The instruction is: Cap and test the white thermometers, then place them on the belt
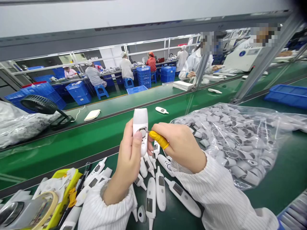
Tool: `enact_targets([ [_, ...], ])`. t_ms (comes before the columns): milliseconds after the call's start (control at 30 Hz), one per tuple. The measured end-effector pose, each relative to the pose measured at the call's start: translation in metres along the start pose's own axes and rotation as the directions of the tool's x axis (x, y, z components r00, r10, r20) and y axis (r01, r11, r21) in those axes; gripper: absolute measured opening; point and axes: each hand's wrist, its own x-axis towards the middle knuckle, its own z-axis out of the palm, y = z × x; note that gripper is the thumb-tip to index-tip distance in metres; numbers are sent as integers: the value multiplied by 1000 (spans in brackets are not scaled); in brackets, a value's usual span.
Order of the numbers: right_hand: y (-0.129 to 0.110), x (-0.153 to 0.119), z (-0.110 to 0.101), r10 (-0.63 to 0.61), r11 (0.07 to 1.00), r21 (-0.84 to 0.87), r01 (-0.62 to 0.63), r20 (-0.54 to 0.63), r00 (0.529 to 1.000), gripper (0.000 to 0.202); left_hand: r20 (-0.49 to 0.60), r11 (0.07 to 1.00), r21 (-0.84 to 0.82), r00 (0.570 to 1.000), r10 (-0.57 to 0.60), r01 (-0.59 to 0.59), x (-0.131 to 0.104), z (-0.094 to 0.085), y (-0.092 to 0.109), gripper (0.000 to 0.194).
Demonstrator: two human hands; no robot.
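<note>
My left hand (127,155) is wrapped round a white ear thermometer (140,118), held upright above the bench with its thumb near the display opening. My right hand (181,143) is closed in a pinch beside it, a yellow finger cot (159,139) on one digit. A thin dark tip shows between those fingers and the thermometer's side; what it belongs to is hidden. Below both hands lie several more white thermometers, among them one with a grey screen (150,198) and another angled to the right (184,196). A small oval white piece (141,214) rests near them.
On the right, a clear plastic bag (230,140) holds many grey-white sleeves. A yellow tray (63,199) with a tape roll stands at left. Beyond runs a green conveyor belt (107,127) bearing a thermometer (161,110). A black fan (42,105) and co-workers are farther back.
</note>
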Motion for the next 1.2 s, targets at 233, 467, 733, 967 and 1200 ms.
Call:
enact_targets([
  [233,2,1,9,-132,977,159,139,-58,990,24,177,968,-174,973,-150,181,2,-12,7,23],
  [467,9,6,9,-310,942,46,333,-266,913,21,335,879,-296,903,-270,373,9,-17,8,33],
  [733,4,2,12,-252,922,146,358,-475,843,20,441,840,-333,858,-262,428,5,-17,9,55],
  [967,-7,-5,3,-121,905,276,324,-562,818,24,335,899,-299,917,-215,320,-4,-14,16,59],
  [1200,-13,-9,7,-198,943,170,288,-410,891,14,131,971,-157,979,-159,178,-10,-7,13,57],
])
